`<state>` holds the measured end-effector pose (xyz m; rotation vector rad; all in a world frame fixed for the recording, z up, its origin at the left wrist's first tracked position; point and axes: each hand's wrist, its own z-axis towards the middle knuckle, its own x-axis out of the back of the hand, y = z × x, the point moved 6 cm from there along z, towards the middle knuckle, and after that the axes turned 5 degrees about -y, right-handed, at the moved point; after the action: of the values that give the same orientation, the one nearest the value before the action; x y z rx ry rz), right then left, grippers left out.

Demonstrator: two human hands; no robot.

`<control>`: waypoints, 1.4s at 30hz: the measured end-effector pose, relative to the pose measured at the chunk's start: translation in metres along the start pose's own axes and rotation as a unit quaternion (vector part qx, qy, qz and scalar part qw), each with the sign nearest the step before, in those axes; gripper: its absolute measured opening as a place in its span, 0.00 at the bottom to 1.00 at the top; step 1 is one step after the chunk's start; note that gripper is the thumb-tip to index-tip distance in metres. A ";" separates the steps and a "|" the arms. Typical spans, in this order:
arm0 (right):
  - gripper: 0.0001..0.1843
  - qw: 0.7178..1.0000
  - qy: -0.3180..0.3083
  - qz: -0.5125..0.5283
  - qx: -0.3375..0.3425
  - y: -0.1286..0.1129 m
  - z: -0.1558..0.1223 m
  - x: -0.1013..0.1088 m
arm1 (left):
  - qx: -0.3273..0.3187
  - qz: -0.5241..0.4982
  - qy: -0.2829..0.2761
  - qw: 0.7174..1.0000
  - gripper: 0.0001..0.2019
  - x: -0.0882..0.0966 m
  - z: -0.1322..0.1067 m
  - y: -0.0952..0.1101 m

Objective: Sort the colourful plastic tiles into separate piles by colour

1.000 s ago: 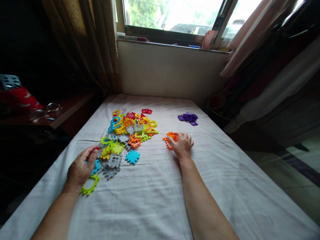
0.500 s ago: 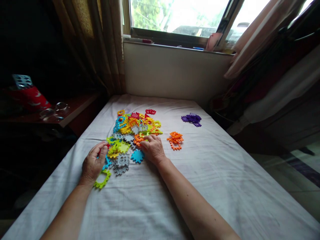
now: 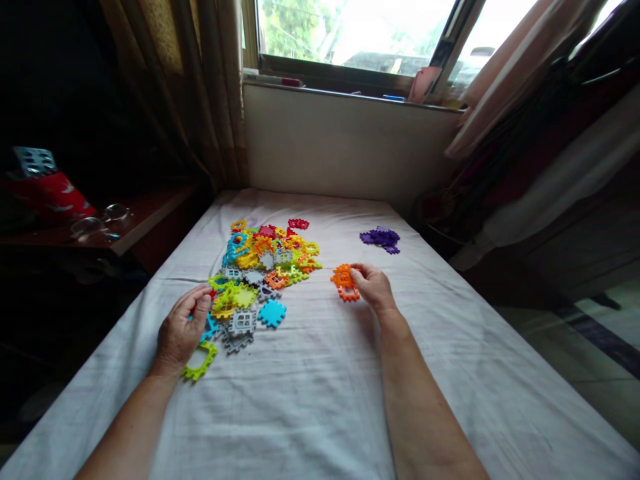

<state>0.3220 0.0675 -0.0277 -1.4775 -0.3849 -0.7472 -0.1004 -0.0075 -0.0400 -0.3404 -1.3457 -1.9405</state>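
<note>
My right hand (image 3: 375,288) pinches an orange interlocking tile (image 3: 343,276) with a window-like grid, over another orange tile (image 3: 349,294) on the sheet. My left hand (image 3: 181,327) rests at the near left edge of a mixed pile of toothed plastic tiles (image 3: 245,295), its thumb apart from its fingers. A red tile (image 3: 212,293) shows partly behind its fingertips. Close to that hand lie a lime-green frame tile (image 3: 200,363), a grey window tile (image 3: 243,321) and a blue tile (image 3: 273,313).
A small heap of purple tiles (image 3: 381,239) lies at the far right of the white sheet (image 3: 310,400). On the left, a side table (image 3: 150,217) holds glasses (image 3: 116,212) and a red pouch (image 3: 63,197). A window and wall stand behind; clothes hang at right.
My right hand has moved right from the mixed pile to the orange tiles, carrying an orange tile. My left hand has stayed nearly in place.
</note>
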 end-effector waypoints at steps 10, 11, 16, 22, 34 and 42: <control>0.14 0.994 0.056 -0.096 -0.015 0.013 0.006 0.030 | 0.001 0.002 -0.002 1.000 0.25 0.002 0.000 0.003; 0.14 0.992 0.056 -0.108 0.008 0.001 0.003 0.025 | 0.001 0.002 -0.002 1.000 0.25 0.002 0.000 0.003; 0.11 0.984 -0.027 -0.116 0.130 -0.065 -0.027 -0.042 | 0.002 0.001 -0.003 1.000 0.24 0.000 0.001 0.002; 0.16 0.921 -0.120 -0.245 0.280 -0.115 -0.050 -0.113 | 0.005 -0.008 -0.005 1.000 0.24 -0.001 0.002 0.000; 0.14 0.964 -0.008 -0.094 0.248 -0.090 -0.038 -0.066 | -0.007 -0.008 -0.002 1.000 0.24 -0.002 0.002 0.000; 0.15 0.993 0.058 -0.098 -0.022 0.001 0.000 0.025 | 0.001 -0.011 -0.002 1.000 0.26 -0.001 0.002 -0.002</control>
<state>0.3408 0.0617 -0.0118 -1.4421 -0.4312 -0.9988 -0.1013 -0.0053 -0.0413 -0.3300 -1.3579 -1.9576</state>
